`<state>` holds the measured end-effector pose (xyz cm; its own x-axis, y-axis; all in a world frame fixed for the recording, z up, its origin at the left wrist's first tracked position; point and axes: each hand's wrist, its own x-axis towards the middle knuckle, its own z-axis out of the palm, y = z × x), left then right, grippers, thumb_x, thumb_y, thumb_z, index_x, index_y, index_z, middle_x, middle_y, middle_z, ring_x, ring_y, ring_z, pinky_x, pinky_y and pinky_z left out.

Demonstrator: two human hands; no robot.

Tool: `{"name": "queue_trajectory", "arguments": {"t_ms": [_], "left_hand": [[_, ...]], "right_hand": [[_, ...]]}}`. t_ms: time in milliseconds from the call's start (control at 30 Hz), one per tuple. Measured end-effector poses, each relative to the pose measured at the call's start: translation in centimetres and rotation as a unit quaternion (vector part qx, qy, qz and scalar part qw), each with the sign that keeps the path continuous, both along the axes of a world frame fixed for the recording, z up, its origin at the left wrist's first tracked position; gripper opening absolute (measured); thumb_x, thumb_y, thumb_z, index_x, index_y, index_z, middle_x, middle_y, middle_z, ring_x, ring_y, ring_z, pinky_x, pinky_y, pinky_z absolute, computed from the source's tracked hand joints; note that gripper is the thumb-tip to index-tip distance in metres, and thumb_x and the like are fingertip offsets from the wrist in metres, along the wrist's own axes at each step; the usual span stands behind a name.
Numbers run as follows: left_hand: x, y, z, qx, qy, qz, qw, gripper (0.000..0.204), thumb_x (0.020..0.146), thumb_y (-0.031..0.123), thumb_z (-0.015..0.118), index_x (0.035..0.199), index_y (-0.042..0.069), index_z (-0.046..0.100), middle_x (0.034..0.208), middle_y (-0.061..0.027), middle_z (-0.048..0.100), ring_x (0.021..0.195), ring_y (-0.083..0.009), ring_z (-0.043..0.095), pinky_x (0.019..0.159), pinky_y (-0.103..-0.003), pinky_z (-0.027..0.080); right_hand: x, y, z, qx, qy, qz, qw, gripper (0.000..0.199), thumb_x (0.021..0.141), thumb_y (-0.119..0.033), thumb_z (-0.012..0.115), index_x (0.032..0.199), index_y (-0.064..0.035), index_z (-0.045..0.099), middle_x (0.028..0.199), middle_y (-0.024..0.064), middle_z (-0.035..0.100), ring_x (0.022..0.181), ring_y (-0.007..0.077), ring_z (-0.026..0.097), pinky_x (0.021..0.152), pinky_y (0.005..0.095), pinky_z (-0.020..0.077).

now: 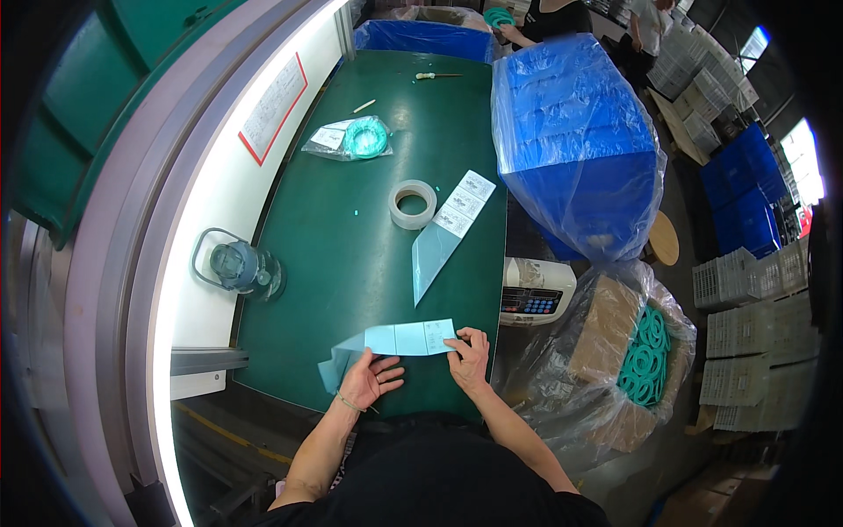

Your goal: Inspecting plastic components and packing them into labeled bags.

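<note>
A strip of pale blue backing paper with white printed labels (409, 339) lies across the near part of the green table (351, 255). My right hand (471, 356) pinches its right end between thumb and bent fingers. Beside the strip's folded left part is my left hand (371, 382), fingers stretched apart and thumb against the lower edge. Beyond them lies a second label strip (452, 220), slanting, its lower end bare backing. A roll of clear tape (392, 207) rests next to it. Farther off is a clear bag (332, 138) holding green rings (365, 138) and a printed paper.
A lidded water bottle (239, 268) stands by the lit left panel. Right of the table are a scale (532, 300), a plastic-covered blue bin (575, 114) and a lined carton of green rings (645, 360). A thin pointed tool (427, 75) lies far back; another person (555, 22) holds rings.
</note>
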<state>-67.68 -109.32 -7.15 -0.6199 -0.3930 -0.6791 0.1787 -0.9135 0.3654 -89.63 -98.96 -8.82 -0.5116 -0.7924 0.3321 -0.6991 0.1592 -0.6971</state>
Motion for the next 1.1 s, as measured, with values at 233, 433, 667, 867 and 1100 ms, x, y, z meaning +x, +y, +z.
{"name": "queue_trajectory", "arguments": {"t_ms": [233,433,667,867,1100], "left_hand": [[-0.2,-1.5,-1.7,0.051,-0.081,0.046,0.994,0.044,0.097,0.043,0.033,0.113,0.004,0.045,0.104,-0.0196,0.061,0.092,-0.036,0.063,0.08,-0.052,0.052],[-0.2,-1.8,-2.2,0.013,-0.12,0.064,0.991,0.038,0.096,0.038,0.039,0.112,0.004,0.046,0.099,-0.018,0.062,0.086,-0.0329,0.064,0.077,-0.049,0.054],[-1.5,-5.6,-0.2,-0.206,-0.241,0.172,0.933,0.039,0.089,0.025,0.055,0.119,0.003,0.046,0.102,-0.0112,0.059,0.086,-0.0255,0.063,0.072,-0.044,0.055],[-1.9,-7.6,0.0,-0.385,-0.215,0.232,0.867,0.038,0.074,0.008,0.07,0.109,-0.002,0.059,0.104,-0.009,0.062,0.094,-0.0199,0.059,0.087,-0.033,0.045],[1.2,-10.3,-4.0,-0.417,-0.376,0.242,0.792,0.031,0.073,0.004,0.07,0.102,-0.001,0.061,0.095,-0.008,0.063,0.088,-0.0181,0.059,0.083,-0.031,0.045]], "right_hand": [[-0.3,-0.1,0.0,0.065,0.076,0.036,0.994,0.026,0.058,-0.005,0.063,0.082,-0.0153,0.068,0.099,0.0065,0.052,0.093,0.0259,0.049,0.076,0.039,0.0362],[-0.7,0.0,-0.1,0.065,0.082,0.049,0.993,0.027,0.059,-0.006,0.064,0.083,-0.0163,0.068,0.1,0.0067,0.052,0.094,0.0263,0.048,0.076,0.0391,0.0358],[-0.9,0.0,0.3,0.073,0.102,0.092,0.988,0.032,0.06,-0.005,0.064,0.088,-0.0203,0.068,0.1,0.0064,0.051,0.094,0.0262,0.048,0.075,0.039,0.0352],[-0.6,0.1,0.2,0.076,0.104,0.098,0.987,0.034,0.06,-0.003,0.065,0.089,-0.0207,0.067,0.101,0.0062,0.051,0.094,0.0266,0.047,0.075,0.0389,0.0349],[-0.4,-0.2,0.0,0.067,0.1,0.099,0.988,0.034,0.059,-0.003,0.065,0.089,-0.0201,0.067,0.1,0.0059,0.052,0.093,0.0265,0.048,0.075,0.0392,0.0348]]}}
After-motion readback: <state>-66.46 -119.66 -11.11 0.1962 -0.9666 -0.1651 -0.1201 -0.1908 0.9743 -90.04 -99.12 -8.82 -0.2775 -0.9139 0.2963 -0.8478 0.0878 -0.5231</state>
